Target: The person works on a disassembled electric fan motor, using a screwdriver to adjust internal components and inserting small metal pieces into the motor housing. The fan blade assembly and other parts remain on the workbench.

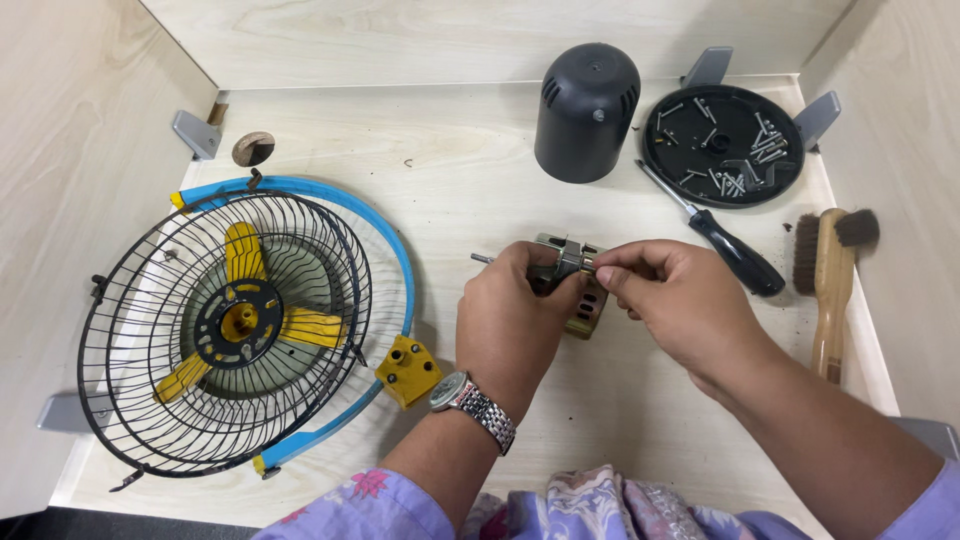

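Fan stripped: black motor cover (586, 112) off, screws in black dish (724, 146). My left hand (510, 320) grips bare fan motor (572, 290); right hand (680, 300) fingers pinched on its top. Reassembly not started, I judge.

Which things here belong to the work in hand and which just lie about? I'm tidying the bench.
In hand: left hand and right hand on the small motor.

Lying about: wire fan guard, black motor cover, tray of screws, screwdriver, brush.
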